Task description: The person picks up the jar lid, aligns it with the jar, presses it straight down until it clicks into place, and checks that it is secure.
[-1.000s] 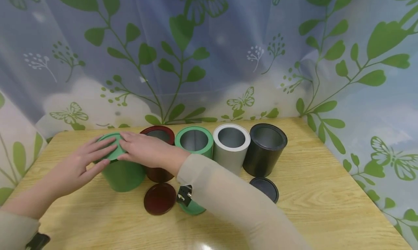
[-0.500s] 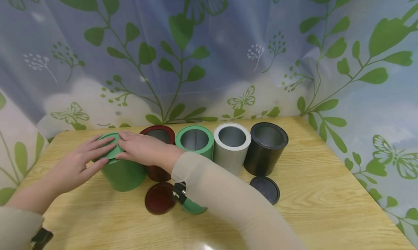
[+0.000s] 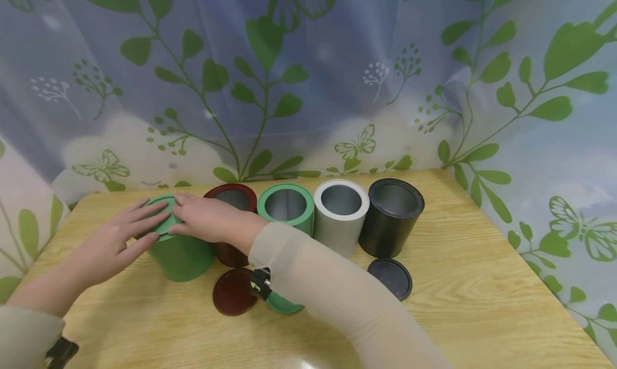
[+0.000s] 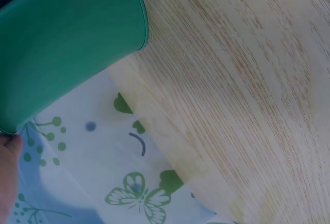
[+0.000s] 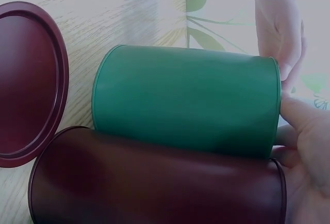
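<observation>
A green can [image 3: 185,262] stands at the left end of a row of cans, a green lid [image 3: 166,227] on its top. My left hand [image 3: 113,243] lies on the lid from the left with its fingers extended. From the right, my right hand [image 3: 204,219] touches the lid's other side, its fingers stretched over the edge. In the right wrist view, the green can [image 5: 185,102] appears sideways, with both hands at its lid end. Right beside it stands a dark red can [image 5: 154,180]. The left wrist view catches the green can's side [image 4: 77,43].
Open-topped cans continue the row: dark red [image 3: 233,197], light green [image 3: 286,221], white [image 3: 339,235] and black [image 3: 390,230]. Before them lie a dark red lid [image 3: 233,291], a partly covered green lid [image 3: 284,303] and a black lid [image 3: 390,278]. A patterned curtain [image 3: 308,90] hangs behind.
My right hand and forearm have shifted slightly left. Both hands stay on the green lid, and the cans and loose lids keep their places.
</observation>
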Demonstrator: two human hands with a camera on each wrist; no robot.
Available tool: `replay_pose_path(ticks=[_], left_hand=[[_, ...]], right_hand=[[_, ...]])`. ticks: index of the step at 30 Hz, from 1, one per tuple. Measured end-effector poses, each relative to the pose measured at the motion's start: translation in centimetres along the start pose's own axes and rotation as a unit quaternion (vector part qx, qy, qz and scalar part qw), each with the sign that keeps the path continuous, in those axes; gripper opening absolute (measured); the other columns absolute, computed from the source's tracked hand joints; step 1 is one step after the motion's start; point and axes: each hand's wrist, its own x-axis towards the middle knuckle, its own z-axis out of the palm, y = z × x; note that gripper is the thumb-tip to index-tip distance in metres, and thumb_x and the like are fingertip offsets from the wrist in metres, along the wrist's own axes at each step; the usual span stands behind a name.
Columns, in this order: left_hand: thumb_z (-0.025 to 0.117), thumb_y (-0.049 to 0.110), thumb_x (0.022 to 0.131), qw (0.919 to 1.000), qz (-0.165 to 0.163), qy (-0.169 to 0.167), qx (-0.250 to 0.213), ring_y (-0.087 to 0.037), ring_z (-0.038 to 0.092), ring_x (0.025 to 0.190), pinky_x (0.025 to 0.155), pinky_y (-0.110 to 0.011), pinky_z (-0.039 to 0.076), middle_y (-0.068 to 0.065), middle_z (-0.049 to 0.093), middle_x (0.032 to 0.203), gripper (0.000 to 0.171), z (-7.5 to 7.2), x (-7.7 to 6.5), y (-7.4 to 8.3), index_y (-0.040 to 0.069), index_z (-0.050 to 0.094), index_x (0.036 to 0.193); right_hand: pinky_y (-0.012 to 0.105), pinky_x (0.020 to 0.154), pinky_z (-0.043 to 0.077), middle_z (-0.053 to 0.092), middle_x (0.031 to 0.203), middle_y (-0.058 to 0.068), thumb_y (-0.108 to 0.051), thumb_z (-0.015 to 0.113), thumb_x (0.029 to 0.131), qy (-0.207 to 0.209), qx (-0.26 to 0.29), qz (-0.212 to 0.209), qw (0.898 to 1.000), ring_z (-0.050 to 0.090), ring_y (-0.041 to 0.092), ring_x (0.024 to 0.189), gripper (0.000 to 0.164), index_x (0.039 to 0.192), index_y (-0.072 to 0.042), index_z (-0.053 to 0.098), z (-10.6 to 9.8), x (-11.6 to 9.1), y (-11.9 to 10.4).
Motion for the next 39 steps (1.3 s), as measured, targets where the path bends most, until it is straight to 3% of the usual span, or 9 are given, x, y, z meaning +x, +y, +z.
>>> replay_pose_path(ticks=[15,28,35,39], left_hand=[[0.052,0.013,0.096,0.9996,-0.018,-0.006,-0.02,-0.029,0.009,0.14,0.103,-0.063,0.018,-0.01,0.03,0.149,0.047,-0.02,0.04,0.39,0.013,0.042,0.142],[0.048,0.012,0.098,0.9993,-0.024,-0.015,-0.024,-0.028,0.006,0.141,0.104,-0.062,0.015,-0.011,0.028,0.15,0.045,0.02,-0.08,0.62,0.01,0.041,0.142],[0.046,0.011,0.098,0.9995,-0.023,-0.017,-0.015,-0.03,0.01,0.14,0.104,-0.059,0.019,-0.007,0.016,0.154,0.041,0.05,-0.04,0.71,0.008,0.045,0.139],[0.045,0.011,0.098,0.9994,-0.028,-0.017,-0.013,-0.033,0.014,0.139,0.101,-0.06,0.023,-0.006,0.011,0.155,0.042,0.0,0.02,0.69,0.009,0.044,0.14]], right_hand=[[0.016,0.106,0.02,0.003,0.156,0.0,-0.05,0.037,0.095,-0.018,0.008,0.008,1.0,0.01,0.007,0.14,0.059,0.147,-0.023,0.03,-0.35,0.23,-0.17],[0.017,0.106,0.023,0.009,0.156,0.002,-0.048,0.037,0.096,-0.007,0.01,-0.008,1.0,0.017,0.009,0.138,0.056,0.145,-0.021,0.035,-0.43,0.14,0.1],[0.015,0.1,0.031,0.014,0.155,0.005,-0.047,0.037,0.097,0.0,-0.002,-0.017,1.0,0.029,0.009,0.134,0.047,0.133,-0.019,0.049,-0.48,-0.1,0.06],[0.016,0.1,0.031,0.016,0.154,0.005,-0.047,0.037,0.097,0.004,-0.007,-0.02,1.0,0.029,0.01,0.135,0.047,0.133,-0.019,0.049,-0.5,-0.18,0.06]])
